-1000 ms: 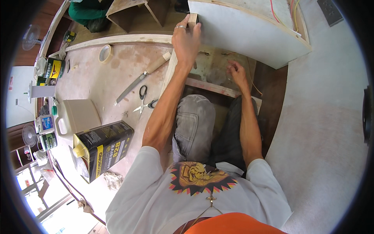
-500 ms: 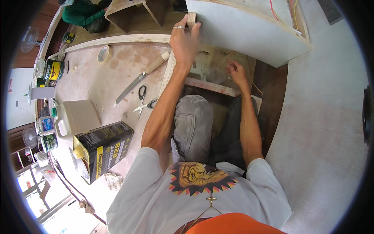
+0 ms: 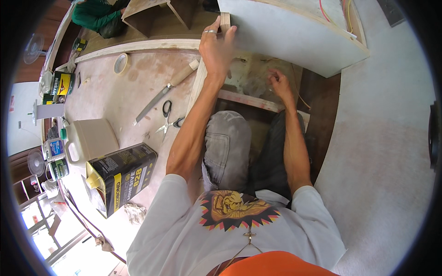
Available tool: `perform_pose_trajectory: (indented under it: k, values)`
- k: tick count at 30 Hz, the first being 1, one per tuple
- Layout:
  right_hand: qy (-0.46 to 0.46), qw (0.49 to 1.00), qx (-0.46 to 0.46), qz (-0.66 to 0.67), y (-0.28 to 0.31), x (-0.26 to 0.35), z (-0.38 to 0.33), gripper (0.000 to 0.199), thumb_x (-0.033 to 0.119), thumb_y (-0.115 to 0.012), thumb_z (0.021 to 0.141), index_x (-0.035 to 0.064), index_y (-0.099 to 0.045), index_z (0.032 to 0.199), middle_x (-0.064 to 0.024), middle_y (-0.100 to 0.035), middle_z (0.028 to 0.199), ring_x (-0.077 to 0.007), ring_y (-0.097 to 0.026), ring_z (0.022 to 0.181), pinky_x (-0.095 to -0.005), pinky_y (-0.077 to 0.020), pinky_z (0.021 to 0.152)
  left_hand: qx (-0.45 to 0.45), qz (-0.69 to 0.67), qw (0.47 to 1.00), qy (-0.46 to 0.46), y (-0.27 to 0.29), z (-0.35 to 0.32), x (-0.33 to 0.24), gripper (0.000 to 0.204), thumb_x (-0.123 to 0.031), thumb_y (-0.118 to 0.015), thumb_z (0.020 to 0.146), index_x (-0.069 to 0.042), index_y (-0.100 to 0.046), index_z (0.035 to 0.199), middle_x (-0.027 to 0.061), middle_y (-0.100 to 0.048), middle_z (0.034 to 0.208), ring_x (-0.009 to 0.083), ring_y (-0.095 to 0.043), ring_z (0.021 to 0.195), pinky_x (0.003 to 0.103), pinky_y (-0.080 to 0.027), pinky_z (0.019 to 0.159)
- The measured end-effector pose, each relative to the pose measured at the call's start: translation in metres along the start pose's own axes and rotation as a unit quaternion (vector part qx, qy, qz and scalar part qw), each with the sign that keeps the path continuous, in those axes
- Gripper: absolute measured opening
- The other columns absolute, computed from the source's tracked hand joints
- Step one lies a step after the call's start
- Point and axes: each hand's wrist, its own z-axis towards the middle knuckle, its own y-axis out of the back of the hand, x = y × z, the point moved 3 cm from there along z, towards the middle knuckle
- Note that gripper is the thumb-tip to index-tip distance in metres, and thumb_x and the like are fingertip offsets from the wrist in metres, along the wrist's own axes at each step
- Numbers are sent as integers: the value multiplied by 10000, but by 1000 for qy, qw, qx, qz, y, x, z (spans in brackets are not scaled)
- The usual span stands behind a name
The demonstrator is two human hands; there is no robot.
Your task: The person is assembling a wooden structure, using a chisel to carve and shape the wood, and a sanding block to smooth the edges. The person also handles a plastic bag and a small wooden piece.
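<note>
My left hand (image 3: 216, 48), with a ring on one finger, grips the end edge of a pale grey laminated board (image 3: 294, 39) that stands tilted in front of me. My right hand (image 3: 279, 83) reaches into the recess under the board, fingers curled over a dusty wooden surface (image 3: 251, 80); whether it holds anything is hidden. I am sitting with my knees (image 3: 228, 138) against a wooden frame rail (image 3: 248, 99).
On the worktop to the left lie a file with a wooden handle (image 3: 168, 89), scissors (image 3: 166, 115), a tape roll (image 3: 121, 63), a black adhesive can (image 3: 120, 177) and a beige jug (image 3: 90, 138). A person in green (image 3: 96, 16) sits at the far left. White wall at right.
My left hand has stayed on the board's edge. My right hand has shifted slightly inside the recess; little else differs.
</note>
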Motion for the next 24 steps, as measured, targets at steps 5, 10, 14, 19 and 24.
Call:
perform_pose_trajectory:
  k: [5, 10, 14, 19, 24]
  values:
    - [0, 999, 10, -31, -1, -2, 0, 395, 186, -576, 941, 16, -611, 1296, -141, -722, 936, -210, -704, 829, -347, -536, 770, 15, 22, 999, 22, 1, 2, -1, 490, -218, -785, 888, 83, -641, 1247, 189, -725, 1004, 211, -715, 828, 309, -559, 743]
    - [-10, 999, 10, -31, -4, 0, 1, 395, 205, -590, 948, 42, -608, 1308, -158, -722, 947, -226, -713, 846, -367, -539, 785, 17, -7, 999, 39, -1, 2, 7, 485, -212, -780, 891, 82, -640, 1251, 168, -731, 954, 198, -699, 808, 307, -558, 737]
    - [-18, 1000, 14, -16, -7, -5, -5, 401, 207, -602, 947, 48, -604, 1316, -177, -717, 970, -232, -710, 842, -368, -538, 786, -8, 13, 1000, -5, 3, -2, 2, 473, -196, -779, 888, 74, -641, 1250, 165, -737, 939, 185, -704, 820, 308, -561, 745]
    - [-15, 998, 28, -56, -8, -3, 1, 407, 199, -605, 943, 43, -602, 1319, -192, -713, 993, -245, -705, 863, -370, -531, 793, 78, 10, 992, 101, -3, -3, 13, 433, -182, -778, 877, 55, -629, 1207, 172, -749, 946, 192, -733, 866, 315, -571, 763]
    - [0, 999, 25, -22, -8, -8, -6, 387, 197, -599, 943, 17, -620, 1286, -210, -715, 1040, -300, -697, 934, -375, -526, 834, 105, 52, 986, 121, 0, -4, 7, 376, -136, -758, 874, 35, -605, 1172, 194, -742, 961, 245, -738, 871, 349, -573, 788]
